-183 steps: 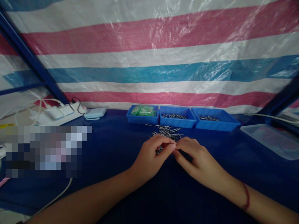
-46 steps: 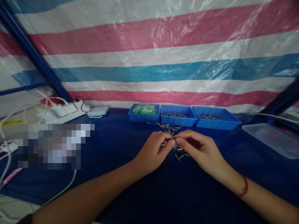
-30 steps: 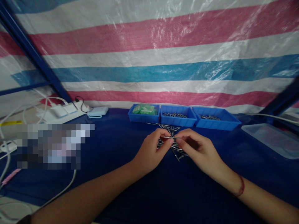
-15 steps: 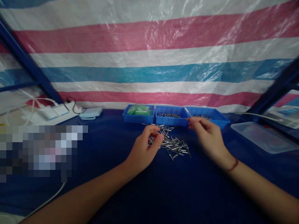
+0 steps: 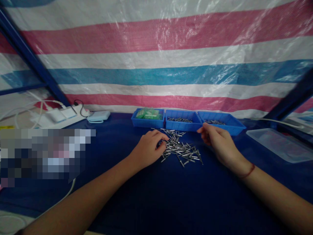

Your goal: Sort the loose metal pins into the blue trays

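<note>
Rivets (image 5: 182, 150) are heaped on the table (image 5: 156, 202) between the hands. Left hand (image 5: 148, 149) is held half open at their left edge; singles are best pinched by loose ends. Right hand (image 5: 221, 143) is curled by the right bin (image 5: 235, 127); grip cannot be told.

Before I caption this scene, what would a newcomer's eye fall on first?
A striped sheet in red, white and blue fills the background. Below, a pile of silver metal pins lies on the dark blue table, between left hand and right hand, in front of three blue bins.
</note>
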`<state>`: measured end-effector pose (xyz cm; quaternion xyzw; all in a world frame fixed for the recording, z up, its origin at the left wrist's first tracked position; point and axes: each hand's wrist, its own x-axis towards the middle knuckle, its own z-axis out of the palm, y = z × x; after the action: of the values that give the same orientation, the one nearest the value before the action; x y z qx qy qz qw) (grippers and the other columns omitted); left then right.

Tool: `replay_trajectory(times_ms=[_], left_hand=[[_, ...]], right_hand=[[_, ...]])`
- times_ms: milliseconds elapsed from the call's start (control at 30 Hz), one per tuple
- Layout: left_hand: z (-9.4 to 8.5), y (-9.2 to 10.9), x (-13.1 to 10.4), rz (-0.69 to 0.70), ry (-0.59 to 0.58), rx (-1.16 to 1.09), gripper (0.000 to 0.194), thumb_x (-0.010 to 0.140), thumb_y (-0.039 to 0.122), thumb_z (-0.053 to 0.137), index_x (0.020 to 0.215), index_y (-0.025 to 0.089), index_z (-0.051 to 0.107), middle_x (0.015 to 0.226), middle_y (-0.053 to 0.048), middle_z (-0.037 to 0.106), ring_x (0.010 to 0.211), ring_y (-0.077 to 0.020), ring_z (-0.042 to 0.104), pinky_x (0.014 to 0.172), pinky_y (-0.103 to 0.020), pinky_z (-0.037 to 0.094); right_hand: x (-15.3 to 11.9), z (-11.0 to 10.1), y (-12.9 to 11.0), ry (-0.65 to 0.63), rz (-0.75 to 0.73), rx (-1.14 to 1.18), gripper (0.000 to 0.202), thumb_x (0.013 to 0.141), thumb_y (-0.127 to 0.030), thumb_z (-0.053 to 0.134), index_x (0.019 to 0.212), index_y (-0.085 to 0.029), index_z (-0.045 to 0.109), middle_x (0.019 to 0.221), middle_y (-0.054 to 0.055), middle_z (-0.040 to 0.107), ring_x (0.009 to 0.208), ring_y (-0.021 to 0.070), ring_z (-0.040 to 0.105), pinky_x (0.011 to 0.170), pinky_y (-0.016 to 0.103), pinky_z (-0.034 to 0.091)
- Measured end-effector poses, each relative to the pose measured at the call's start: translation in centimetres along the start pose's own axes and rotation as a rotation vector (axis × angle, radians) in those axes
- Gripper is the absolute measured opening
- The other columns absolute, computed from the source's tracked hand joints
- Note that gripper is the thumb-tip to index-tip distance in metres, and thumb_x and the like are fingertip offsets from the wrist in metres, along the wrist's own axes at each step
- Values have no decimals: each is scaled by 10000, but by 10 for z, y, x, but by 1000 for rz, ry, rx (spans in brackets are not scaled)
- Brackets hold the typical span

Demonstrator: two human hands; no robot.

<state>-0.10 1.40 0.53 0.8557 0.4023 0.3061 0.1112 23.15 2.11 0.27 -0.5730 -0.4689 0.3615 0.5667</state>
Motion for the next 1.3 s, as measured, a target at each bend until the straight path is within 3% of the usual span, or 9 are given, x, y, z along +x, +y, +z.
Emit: replay_trajectory(times_ms=[233, 467, 600, 700, 1033, 1300], left_hand=[[-4, -3, -2, 72, -191, 161, 160, 847, 285, 539, 942, 216, 647, 966, -30, 623, 866, -201, 555, 781, -357, 429], [9, 5, -7, -26, -139, 117, 78, 819, 259, 581, 846, 226, 646, 955, 2, 627, 903, -201, 535, 780, -346, 392], [11, 12, -8, -67, -80, 79, 57, 818, 242, 576, 832, 223, 628, 924, 7, 635, 916, -201, 530, 788, -348, 375], [8, 17, -7, -65, -30, 27, 50, 831, 230, 560, 828, 211, 607, 889, 12, 641, 901, -187, 538, 785, -337, 375], [7, 25, -8, -49, 81, -161, 42, 850, 202, 536, 863, 198, 576, 840, 1, 648, 807, -163, 586, 759, -315, 417], [8, 25, -7, -71, 38, -284, 93, 869, 218, 533, 835, 177, 610, 816, -10, 650, 787, -151, 602, 731, -279, 450]], right_hand=[[-19, 9, -3, -300, -289, -417, 385, 846, -457, 466, 678, -163, 649, 559, 2, 556, 524, 124, 495, 491, 245, 364], [-32, 13, -10, -453, -588, -595, 338, 890, -321, 454, 595, -179, 536, 594, -7, 541, 559, 115, 498, 549, 246, 369], [-36, 14, -12, -529, -666, -641, 210, 877, -246, 474, 723, -182, 604, 680, 5, 591, 629, 122, 545, 597, 246, 401], [-39, 14, -11, -578, -694, -665, 150, 861, -220, 490, 813, -190, 629, 734, 16, 608, 672, 130, 564, 618, 251, 419], [-43, 16, -13, -629, -706, -594, 167, 869, -223, 492, 789, -197, 636, 693, 9, 587, 621, 120, 543, 565, 244, 412], [-47, 20, -13, -636, -655, -541, 207, 886, -261, 479, 734, -187, 598, 657, -5, 548, 576, 105, 507, 530, 238, 385]])
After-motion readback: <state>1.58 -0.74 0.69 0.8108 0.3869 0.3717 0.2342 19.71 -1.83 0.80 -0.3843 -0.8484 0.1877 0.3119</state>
